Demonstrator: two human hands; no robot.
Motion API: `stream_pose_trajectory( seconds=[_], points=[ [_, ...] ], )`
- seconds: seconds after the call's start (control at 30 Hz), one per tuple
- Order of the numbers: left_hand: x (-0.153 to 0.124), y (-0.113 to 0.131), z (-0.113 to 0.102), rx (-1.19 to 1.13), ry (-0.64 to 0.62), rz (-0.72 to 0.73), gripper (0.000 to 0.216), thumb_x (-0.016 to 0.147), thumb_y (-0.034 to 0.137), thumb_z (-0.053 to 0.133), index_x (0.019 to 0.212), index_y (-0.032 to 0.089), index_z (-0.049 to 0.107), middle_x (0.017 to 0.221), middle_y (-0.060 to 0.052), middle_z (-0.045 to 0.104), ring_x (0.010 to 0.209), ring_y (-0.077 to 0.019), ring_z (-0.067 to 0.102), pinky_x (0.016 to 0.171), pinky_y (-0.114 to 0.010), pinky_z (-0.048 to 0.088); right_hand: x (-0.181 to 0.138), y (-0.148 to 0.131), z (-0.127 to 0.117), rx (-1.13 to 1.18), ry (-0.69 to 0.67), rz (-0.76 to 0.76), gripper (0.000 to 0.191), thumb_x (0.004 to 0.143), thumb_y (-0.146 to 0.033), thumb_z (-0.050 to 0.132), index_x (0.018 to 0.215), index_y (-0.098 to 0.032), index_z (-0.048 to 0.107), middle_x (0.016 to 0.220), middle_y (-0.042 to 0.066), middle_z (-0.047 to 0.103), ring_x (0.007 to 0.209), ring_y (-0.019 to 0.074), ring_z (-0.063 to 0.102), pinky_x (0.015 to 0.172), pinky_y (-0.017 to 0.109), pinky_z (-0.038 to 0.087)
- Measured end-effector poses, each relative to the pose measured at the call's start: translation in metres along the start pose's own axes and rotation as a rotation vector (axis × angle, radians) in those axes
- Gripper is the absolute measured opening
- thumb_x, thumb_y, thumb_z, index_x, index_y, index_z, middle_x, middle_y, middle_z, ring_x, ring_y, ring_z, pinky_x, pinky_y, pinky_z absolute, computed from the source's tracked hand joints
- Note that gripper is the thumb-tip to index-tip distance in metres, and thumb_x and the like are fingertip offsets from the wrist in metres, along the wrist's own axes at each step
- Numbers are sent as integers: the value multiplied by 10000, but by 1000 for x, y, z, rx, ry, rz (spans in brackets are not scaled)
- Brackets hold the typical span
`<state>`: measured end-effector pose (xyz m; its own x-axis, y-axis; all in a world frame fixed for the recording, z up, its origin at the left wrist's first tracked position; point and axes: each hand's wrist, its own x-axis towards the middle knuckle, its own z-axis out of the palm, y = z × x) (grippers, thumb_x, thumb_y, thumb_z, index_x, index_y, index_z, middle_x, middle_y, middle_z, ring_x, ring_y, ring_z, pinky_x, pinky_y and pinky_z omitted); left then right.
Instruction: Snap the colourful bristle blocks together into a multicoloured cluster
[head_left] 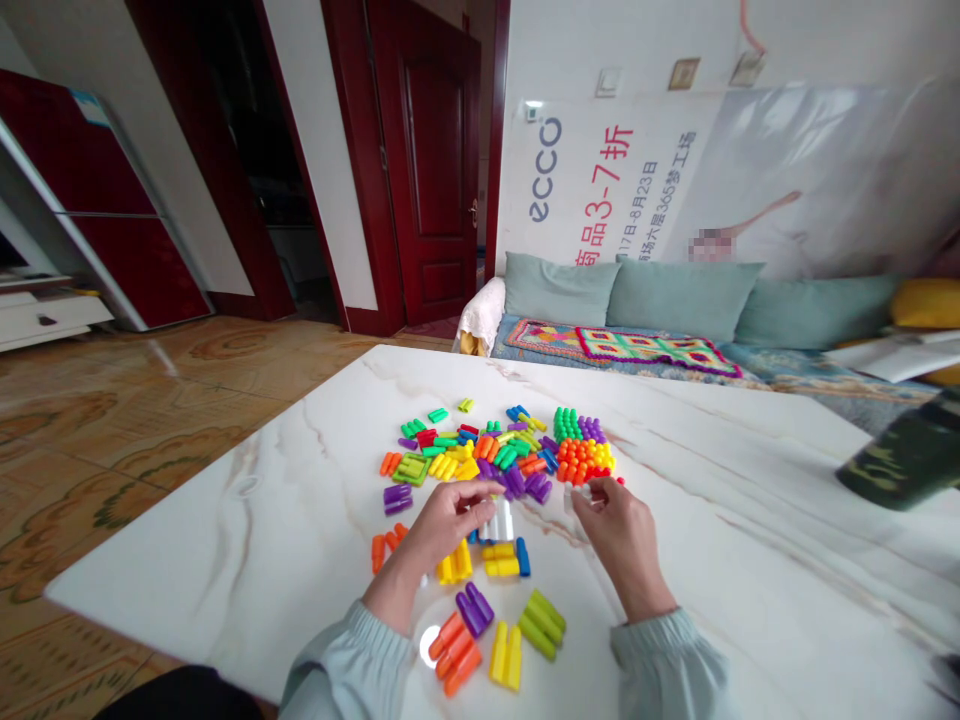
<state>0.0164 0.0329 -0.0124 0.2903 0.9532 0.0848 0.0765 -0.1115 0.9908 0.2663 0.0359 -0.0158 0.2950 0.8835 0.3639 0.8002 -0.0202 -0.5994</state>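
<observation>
My left hand (448,520) is closed, thumb and fingers pinching a white ribbed plastic block (498,523) above the table. My right hand (621,535) is closed too, its thumb and finger pressed together by a small whitish, see-through piece (576,499), whose kind is unclear. Beyond the hands lies a loose heap of coloured bullet-shaped blocks, with purple blocks (514,482) nearest. An upright group of orange blocks (576,462) stands just past my right hand. Below the hands lie a lime green block (542,625), a yellow block (505,656) and an orange block (454,654).
Everything lies on a white marbled table (750,580). A dark green camouflage-patterned cylinder (904,455) is at the right. Behind the table is a sofa with grey-green cushions (682,298); a dark red door (431,170) stands farther back.
</observation>
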Motion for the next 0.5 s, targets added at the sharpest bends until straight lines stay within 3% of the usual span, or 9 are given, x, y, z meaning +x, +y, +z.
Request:
stream_pose_trajectory(
  seconds=[0.1, 0.23, 0.37, 0.5],
  points=[
    [1, -3, 0, 18, -35, -7, 419, 812, 413, 690, 1137, 150, 721, 806, -32, 641, 693, -133, 527, 644, -234, 418, 1, 5, 3, -176, -58, 32, 186, 798, -340, 586, 831, -176, 666, 779, 83, 714, 680, 209, 642, 580, 274, 371],
    [2, -7, 0, 37, -46, -17, 425, 820, 415, 678, 1147, 146, 716, 868, -53, 665, 723, -147, 548, 656, -243, 429, -1, 4, 7, -181, -79, 13, 164, 835, -300, 560, 871, -175, 659, 824, 81, 730, 734, 205, 670, 614, 265, 390],
    [2, -5, 0, 31, -41, -19, 413, 819, 402, 676, 1143, 148, 717, 845, -46, 661, 710, -142, 543, 651, -241, 429, -3, -1, 5, -171, -86, 50, 251, 858, -382, 592, 977, -163, 624, 900, 91, 728, 777, 213, 681, 628, 275, 402],
    [1, -2, 0, 32, -34, -14, 395, 813, 380, 683, 1129, 146, 722, 793, -29, 635, 691, -132, 528, 648, -237, 427, -6, -7, 1, -286, -149, 138, 262, 859, -433, 614, 966, -194, 589, 860, 58, 714, 757, 222, 674, 572, 276, 336]
  ],
)
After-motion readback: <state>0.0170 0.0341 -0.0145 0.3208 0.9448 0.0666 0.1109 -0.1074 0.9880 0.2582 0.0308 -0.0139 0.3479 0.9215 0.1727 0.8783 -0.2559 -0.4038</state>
